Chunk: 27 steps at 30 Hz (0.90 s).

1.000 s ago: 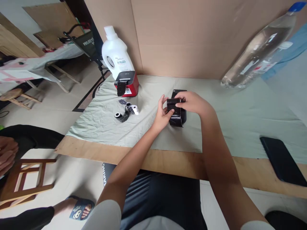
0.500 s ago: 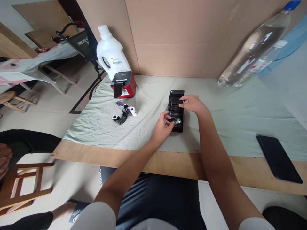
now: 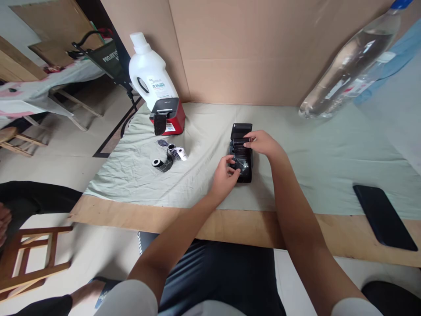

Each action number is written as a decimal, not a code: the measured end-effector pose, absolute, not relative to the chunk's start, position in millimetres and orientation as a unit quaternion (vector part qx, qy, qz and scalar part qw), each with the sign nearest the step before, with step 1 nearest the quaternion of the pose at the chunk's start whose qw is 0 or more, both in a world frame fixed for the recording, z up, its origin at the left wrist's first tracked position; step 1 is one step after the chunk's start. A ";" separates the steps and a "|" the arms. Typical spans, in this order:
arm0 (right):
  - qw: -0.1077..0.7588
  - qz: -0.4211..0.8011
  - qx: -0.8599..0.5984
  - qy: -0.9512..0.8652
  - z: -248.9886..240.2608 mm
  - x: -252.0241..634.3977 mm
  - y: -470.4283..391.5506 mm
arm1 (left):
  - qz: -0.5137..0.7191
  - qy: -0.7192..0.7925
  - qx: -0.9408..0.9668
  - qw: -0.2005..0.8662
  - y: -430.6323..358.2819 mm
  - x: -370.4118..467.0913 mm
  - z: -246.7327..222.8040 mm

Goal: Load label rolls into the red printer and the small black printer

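A small black printer (image 3: 244,177) lies on the cloth in front of me, its lid (image 3: 241,130) flipped up at the far end. Glossy black ribbon film (image 3: 243,163) stretches over its inside, with a dark roll (image 3: 241,141) across the upper part. My right hand (image 3: 261,143) pinches the right end of this roll between thumb and fingers. At the printer's lower left edge, my left hand (image 3: 226,173) curls its fingers, thumb on the film. Its fingertips partly hide that side. Loose rolls with black and white ribbon (image 3: 164,163) lie to the left.
A red and black label printer (image 3: 176,120) stands before a white detergent bottle (image 3: 154,72) at back left. Large plastic bottles (image 3: 355,61) lean against the cardboard wall (image 3: 263,52) at right. A black phone (image 3: 384,217) lies near the front edge. Another person's hand (image 3: 4,221) shows at far left.
Both hands stay at the printer. The film under my left hand looks slightly shifted, and my right hand with the roll's end has moved a little left. The view has tilted slightly.
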State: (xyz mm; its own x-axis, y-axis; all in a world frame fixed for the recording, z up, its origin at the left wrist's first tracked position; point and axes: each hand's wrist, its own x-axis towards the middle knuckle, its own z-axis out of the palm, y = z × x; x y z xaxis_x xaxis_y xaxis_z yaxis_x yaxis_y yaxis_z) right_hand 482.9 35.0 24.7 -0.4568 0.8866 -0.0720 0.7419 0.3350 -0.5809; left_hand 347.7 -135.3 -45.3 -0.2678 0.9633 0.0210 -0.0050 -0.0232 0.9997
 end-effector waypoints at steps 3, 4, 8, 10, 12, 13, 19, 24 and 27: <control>0.136 0.267 -0.505 -0.809 25.6 482.4 33.8 | 0.569 0.556 0.430 0.425 -135.6 347.2 -45.1; 0.138 0.260 -0.505 -0.811 25.4 482.2 33.8 | 0.569 0.557 0.430 0.425 -135.6 347.1 -45.1; 0.134 0.226 -0.493 -0.829 20.3 481.6 35.5 | 0.565 0.560 0.434 0.424 -135.8 346.4 -45.3; 0.126 0.202 -0.492 -0.837 14.1 481.3 36.9 | 0.563 0.559 0.438 0.423 -135.7 346.0 -45.6; 0.120 0.179 -0.500 -0.838 6.4 481.1 38.1 | 0.565 0.557 0.441 0.420 -135.3 345.7 -46.2; 0.119 0.170 -0.505 -0.838 2.6 481.1 38.5 | 0.566 0.557 0.441 0.419 -135.0 345.7 -46.5; 0.132 0.180 -0.508 -0.832 -6.0 479.6 37.5 | 0.571 0.557 0.437 0.417 -133.7 346.2 -46.1; 0.280 0.146 -0.542 -0.779 -3.7 475.0 36.9 | 0.578 0.550 0.440 0.413 -133.8 346.6 -41.5; 0.315 0.176 -0.467 -0.807 -2.3 475.7 37.8 | 0.575 0.541 0.451 0.418 -132.5 346.3 -39.9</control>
